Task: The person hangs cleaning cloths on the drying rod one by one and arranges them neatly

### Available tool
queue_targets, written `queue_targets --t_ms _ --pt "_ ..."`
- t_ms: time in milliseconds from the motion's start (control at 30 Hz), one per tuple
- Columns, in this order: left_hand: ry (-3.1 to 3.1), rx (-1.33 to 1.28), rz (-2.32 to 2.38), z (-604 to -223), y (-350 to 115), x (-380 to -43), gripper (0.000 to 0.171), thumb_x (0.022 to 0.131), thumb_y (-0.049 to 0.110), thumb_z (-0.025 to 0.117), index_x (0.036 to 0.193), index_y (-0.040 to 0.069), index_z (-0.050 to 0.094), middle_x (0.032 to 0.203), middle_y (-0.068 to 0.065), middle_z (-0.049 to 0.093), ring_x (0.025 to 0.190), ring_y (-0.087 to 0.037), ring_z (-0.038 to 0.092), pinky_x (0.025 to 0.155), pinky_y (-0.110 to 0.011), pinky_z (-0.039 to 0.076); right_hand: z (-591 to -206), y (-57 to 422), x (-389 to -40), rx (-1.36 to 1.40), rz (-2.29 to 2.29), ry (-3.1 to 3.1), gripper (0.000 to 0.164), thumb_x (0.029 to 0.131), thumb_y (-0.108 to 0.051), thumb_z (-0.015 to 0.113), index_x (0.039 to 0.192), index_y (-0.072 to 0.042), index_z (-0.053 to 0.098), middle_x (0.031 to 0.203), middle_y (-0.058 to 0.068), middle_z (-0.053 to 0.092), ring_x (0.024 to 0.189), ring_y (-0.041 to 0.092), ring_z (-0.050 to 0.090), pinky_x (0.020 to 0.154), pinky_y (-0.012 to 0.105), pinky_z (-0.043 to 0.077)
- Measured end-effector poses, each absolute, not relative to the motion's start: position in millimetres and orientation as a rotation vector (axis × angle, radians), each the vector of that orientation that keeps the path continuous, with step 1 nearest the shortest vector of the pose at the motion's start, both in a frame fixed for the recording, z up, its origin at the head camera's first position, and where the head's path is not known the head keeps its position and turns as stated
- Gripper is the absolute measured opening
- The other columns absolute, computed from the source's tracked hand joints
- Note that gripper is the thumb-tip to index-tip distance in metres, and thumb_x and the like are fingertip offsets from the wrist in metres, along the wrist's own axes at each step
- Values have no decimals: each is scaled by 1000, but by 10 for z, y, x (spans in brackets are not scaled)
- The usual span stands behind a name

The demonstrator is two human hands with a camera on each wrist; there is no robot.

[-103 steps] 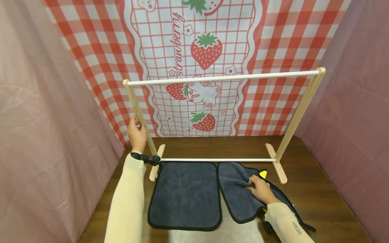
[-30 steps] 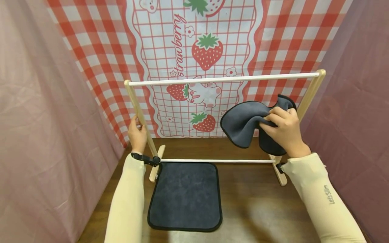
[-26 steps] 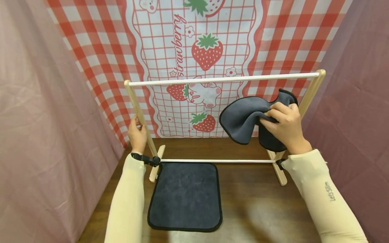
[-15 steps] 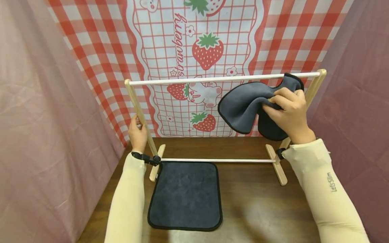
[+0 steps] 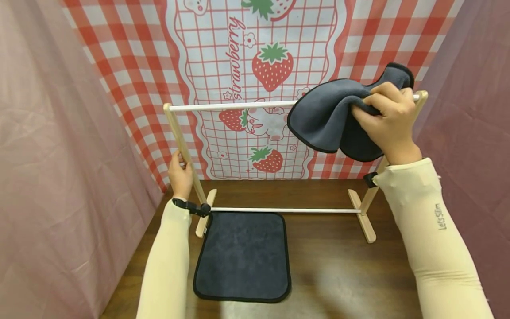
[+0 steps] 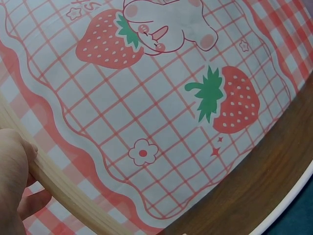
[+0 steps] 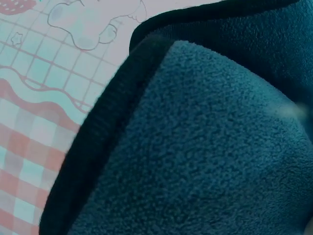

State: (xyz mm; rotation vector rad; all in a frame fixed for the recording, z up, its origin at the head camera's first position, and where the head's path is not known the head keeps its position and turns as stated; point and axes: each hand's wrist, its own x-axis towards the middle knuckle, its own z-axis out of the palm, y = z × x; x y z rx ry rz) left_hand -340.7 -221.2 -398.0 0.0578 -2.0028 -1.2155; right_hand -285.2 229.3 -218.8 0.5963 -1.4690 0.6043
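In the head view my right hand [image 5: 388,117] pinches a dark grey towel [image 5: 322,115] with black edging. The towel hangs bunched in folds at the height of the rack's white top rail [image 5: 235,106], hiding the rail's right part. Its fuzzy surface fills most of the right wrist view, where the hand is barely seen. My left hand [image 5: 180,177] holds the left wooden post [image 5: 179,137] of the rack between thumb and fingers. A second dark grey towel [image 5: 243,257] lies flat on the table, just in front of the rack's lower rail [image 5: 284,210].
The rack stands on wooden feet [image 5: 366,226] on a brown wooden table [image 5: 334,270]. Behind it hangs a red checked strawberry cloth [image 5: 299,57]. Pink curtains [image 5: 71,177] close off both sides.
My right hand has gripped the right-hand towel, lifted it off the table and raised it to the top rail. The left hand stays on the post, and the other towel has not moved.
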Motion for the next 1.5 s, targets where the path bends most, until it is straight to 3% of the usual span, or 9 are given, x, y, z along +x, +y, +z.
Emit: queue_targets --t_ms 167,300,500,767,1000,1500 --pt "-1984 41 -1206 -3972 -2216 -3411 44 89 -14 58 132 -7 53 113 -30 60 99 -44 63 88 -50 55 -2050 2340 -2910 522 544 -1493 26 79 -11 76 61 4 65 75 21 64 61 46 45 55 32 10" --pt "-1985 41 -1204 -3961 -2219 -3410 44 88 -14 58 131 -8 54 113 -30 60 100 -44 63 88 -50 55 -1972 2392 -2948 491 525 -1559 27 83 -15 75 69 6 69 82 19 66 68 47 48 55 36 21" --pt "-1999 60 -1207 -3970 -2221 -3415 43 88 -14 59 130 -7 54 114 -29 61 100 -43 64 88 -50 55 -1840 2433 -3065 489 589 -1605 29 85 -14 73 73 11 68 84 24 63 75 43 52 69 44 33" --pt "-2011 66 -1203 -3959 -2221 -3408 44 89 -13 59 132 -7 54 115 -30 60 100 -44 64 88 -50 55 -1754 2460 -3238 476 559 -1740 32 89 -17 69 77 12 68 86 23 61 81 39 55 73 50 33" --pt "-2027 80 -1213 -3959 -2222 -3401 44 90 -12 58 133 -6 53 116 -29 60 102 -43 63 89 -50 55 -1781 2496 -3329 496 414 -1893 38 99 -25 62 90 12 68 97 26 60 90 42 56 74 59 34" --pt "-2044 103 -1246 -3960 -2210 -3400 45 91 -11 59 135 -5 52 118 -30 60 104 -43 63 89 -51 55 -1928 2624 -3499 291 329 -2231 42 104 -29 53 105 11 67 109 25 57 96 44 54 84 66 35"
